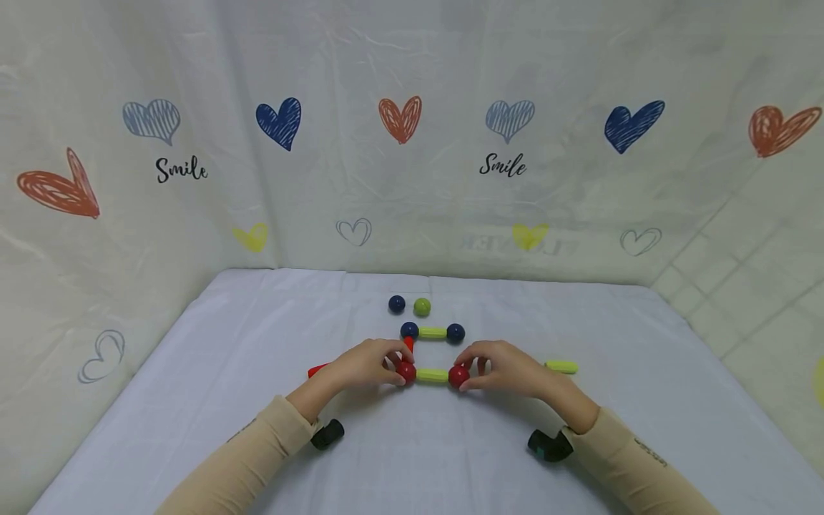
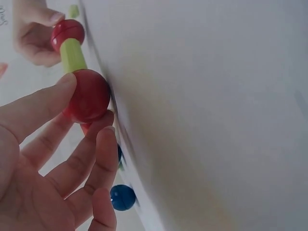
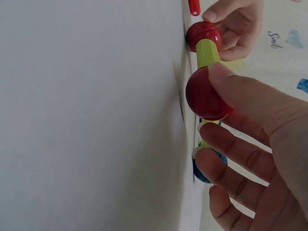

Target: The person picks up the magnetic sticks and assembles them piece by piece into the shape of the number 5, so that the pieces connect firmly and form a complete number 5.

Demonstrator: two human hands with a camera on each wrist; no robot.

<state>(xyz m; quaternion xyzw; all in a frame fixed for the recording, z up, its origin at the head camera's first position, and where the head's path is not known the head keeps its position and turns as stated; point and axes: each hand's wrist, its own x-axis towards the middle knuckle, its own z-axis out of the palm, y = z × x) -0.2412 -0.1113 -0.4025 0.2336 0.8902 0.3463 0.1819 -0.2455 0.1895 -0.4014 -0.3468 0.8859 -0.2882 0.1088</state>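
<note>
My left hand pinches a red ball between thumb and fingers. A second red ball is held the same way by my right hand. Between these two balls runs a short yellow-green rod, joined to both. Behind the left ball a red rod leads back to a dark blue ball, partly covered by the left fingers. From there another yellow-green rod reaches across to a dark blue ball on the right. No rod shows between the right-hand red and blue balls.
Behind the joined pieces lie a loose dark blue ball and a green ball. A loose yellow-green rod lies beyond my right wrist. Part of a red rod shows beside my left wrist. A printed curtain hangs behind the white-covered table.
</note>
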